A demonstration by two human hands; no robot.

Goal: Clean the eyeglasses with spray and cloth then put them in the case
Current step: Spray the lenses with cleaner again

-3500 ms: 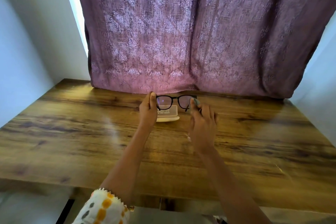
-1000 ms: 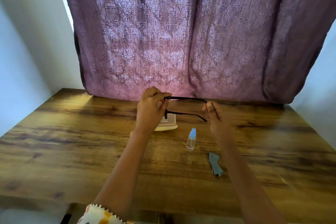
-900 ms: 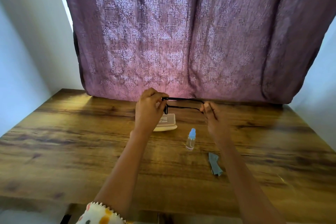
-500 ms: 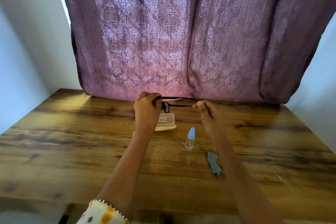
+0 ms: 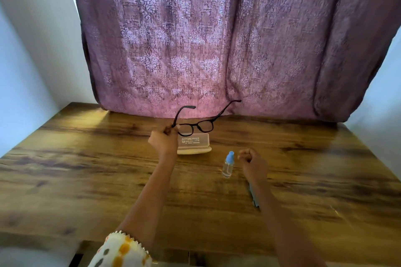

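Black-framed eyeglasses [image 5: 198,126] hang in the air with both temples unfolded, above the pale case [image 5: 194,145] that lies open on the wooden table [image 5: 86,169]. My left hand [image 5: 164,140] pinches the glasses at their left hinge. My right hand [image 5: 252,163] is off the glasses, fingers curled and holding nothing, just right of the small clear spray bottle [image 5: 228,165] with a blue cap. The grey-blue cloth [image 5: 254,196] lies on the table, mostly hidden under my right forearm.
A purple patterned curtain [image 5: 217,39] hangs behind the table's far edge. White walls stand at the left and right. My left sleeve [image 5: 121,251] is white with orange and grey spots.
My right hand let go of the glasses and dropped toward the spray bottle. The temples, folded a moment ago, now stand open, and my left hand alone holds the frame.
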